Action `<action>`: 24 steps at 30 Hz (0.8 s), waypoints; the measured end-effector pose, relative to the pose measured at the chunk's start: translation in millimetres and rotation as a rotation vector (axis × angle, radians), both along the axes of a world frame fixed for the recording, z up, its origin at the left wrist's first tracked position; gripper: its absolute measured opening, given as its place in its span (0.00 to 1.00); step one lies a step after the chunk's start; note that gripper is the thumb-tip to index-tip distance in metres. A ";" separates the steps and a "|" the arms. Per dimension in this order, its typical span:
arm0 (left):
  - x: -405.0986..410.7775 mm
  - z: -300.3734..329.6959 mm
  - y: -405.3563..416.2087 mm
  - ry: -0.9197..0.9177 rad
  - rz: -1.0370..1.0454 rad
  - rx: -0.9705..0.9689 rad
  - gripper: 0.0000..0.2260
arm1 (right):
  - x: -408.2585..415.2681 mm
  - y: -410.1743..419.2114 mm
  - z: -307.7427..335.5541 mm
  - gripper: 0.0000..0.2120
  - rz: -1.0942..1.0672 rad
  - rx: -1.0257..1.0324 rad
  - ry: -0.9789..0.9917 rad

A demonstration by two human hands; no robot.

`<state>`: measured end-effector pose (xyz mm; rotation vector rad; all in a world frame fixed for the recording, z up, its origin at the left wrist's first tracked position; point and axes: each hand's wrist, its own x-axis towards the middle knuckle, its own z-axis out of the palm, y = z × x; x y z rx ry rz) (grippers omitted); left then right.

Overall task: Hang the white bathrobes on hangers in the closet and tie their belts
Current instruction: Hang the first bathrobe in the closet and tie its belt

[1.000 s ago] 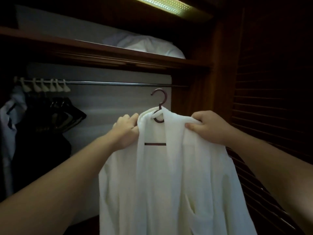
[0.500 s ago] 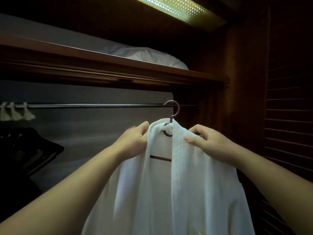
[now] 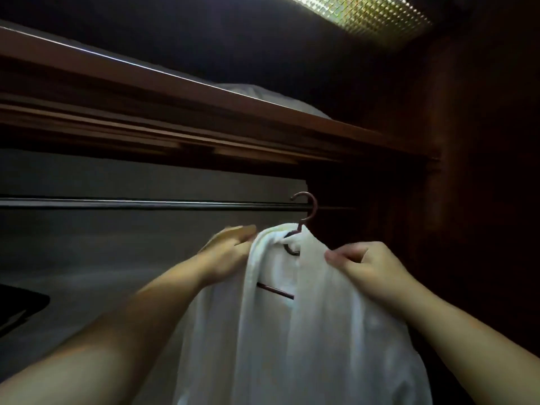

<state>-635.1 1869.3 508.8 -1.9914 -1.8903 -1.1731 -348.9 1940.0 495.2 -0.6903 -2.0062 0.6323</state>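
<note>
- Under the closet's wooden shelf point(image 3: 204, 109), a metal rail point(image 3: 146, 204) runs left to right.
- The left hand point(image 3: 230, 252), blurred, seems to rest straight fingers on the white bathrobe point(image 3: 306, 331).
- The bathrobe hangs lengthwise downward on a dark red hanger point(image 3: 302, 220), hook up at the rail.
- The right hand point(image 3: 368, 267) pinches its shoulder.
- Overhead glows a light panel point(image 3: 362, 16).

Both forearms are bare from the lower edge of the view up to the wrists, with no sleeve, watch, bracelet or ring on either. The left hand point(image 3: 230, 252) is blurred, so its fingers show only as a soft shape. The right hand point(image 3: 368, 266) is sharper, with short, plain, unpainted nails on the fingertips point(image 3: 331, 256) that show.
</note>
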 end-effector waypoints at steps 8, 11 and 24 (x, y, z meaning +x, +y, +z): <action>-35.8 18.1 89.0 -0.113 0.190 -0.089 0.18 | -64.5 83.6 28.4 0.20 -0.095 -0.055 -0.041; -47.2 16.3 110.0 -0.189 0.176 -0.076 0.17 | -78.9 96.6 38.8 0.15 -0.146 -0.039 -0.036; -103.3 -6.4 174.5 -0.190 0.122 -0.173 0.19 | -150.8 149.5 42.3 0.12 -0.371 -0.066 -0.225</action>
